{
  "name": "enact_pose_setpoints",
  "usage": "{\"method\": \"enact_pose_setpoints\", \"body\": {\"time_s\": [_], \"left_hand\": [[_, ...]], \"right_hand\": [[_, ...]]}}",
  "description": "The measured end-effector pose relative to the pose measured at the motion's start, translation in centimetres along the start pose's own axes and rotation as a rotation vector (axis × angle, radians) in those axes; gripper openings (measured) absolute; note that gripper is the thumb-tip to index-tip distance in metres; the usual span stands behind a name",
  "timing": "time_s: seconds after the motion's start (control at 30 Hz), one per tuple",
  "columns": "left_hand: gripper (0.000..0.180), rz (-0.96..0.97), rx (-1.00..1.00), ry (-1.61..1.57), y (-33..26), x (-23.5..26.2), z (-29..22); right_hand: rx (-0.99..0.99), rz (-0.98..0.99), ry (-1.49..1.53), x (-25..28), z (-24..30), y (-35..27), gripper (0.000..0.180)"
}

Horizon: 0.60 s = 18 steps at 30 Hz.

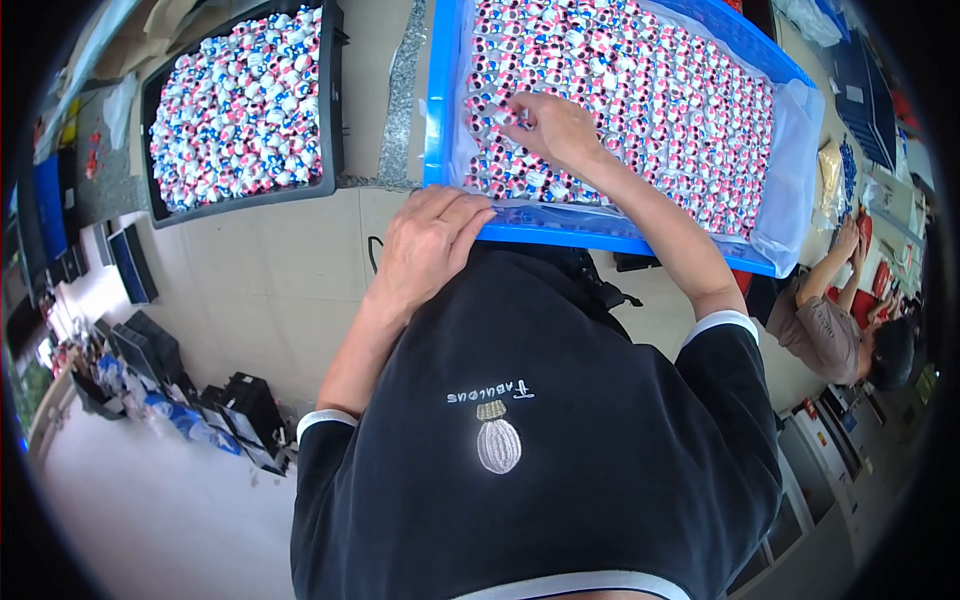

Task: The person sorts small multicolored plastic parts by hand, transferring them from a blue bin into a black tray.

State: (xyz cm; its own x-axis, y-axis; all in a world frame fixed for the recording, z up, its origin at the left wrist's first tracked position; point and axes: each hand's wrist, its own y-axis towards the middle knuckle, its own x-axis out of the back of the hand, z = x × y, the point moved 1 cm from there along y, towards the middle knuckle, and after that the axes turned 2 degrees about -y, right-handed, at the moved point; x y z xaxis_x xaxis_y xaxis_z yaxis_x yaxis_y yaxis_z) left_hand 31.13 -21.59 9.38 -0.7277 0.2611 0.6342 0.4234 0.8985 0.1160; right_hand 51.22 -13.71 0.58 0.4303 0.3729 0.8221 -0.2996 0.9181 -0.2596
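A large blue tray (560, 228) lined with white sheeting stands before me, filled with close rows of small white, pink and blue figurines (690, 130) with dark spots. Over its left part, my right hand (562, 130) pinches one small figurine (503, 116) between thumb and fingertips, just above the others. My left hand (428, 238) is curled over the tray's near left corner and grips the rim. Figurines close to this corner lie less evenly than the rows on the right.
To the left, a black crate (336, 150) holds a loose heap of similar figurines. A co-worker (825, 320) sits at the far right, hands near red things. Black boxes (245, 410) stand on the floor at the lower left. A dark blue crate (862, 100) is at the upper right.
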Motion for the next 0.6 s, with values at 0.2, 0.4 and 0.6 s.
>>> {"method": "enact_pose_setpoints", "body": {"time_s": [0.2, 0.4, 0.6], "left_hand": [[0.010, -0.041, -0.013, 0.030, -0.5, 5.5, 3.3], [0.012, -0.211, 0.272, 0.100, -0.2, 10.9, 10.9], [0.025, -0.233, 0.464, 0.424, 0.1, 13.8, 19.2]], "right_hand": [[-0.040, 0.121, 0.001, -0.5, 0.4, -0.8, 0.036], [0.033, 0.218, -0.070, 0.5, 0.5, -2.1, 0.042], [-0.036, 0.052, -0.248, 4.2, 6.7, -0.6, 0.041]]}}
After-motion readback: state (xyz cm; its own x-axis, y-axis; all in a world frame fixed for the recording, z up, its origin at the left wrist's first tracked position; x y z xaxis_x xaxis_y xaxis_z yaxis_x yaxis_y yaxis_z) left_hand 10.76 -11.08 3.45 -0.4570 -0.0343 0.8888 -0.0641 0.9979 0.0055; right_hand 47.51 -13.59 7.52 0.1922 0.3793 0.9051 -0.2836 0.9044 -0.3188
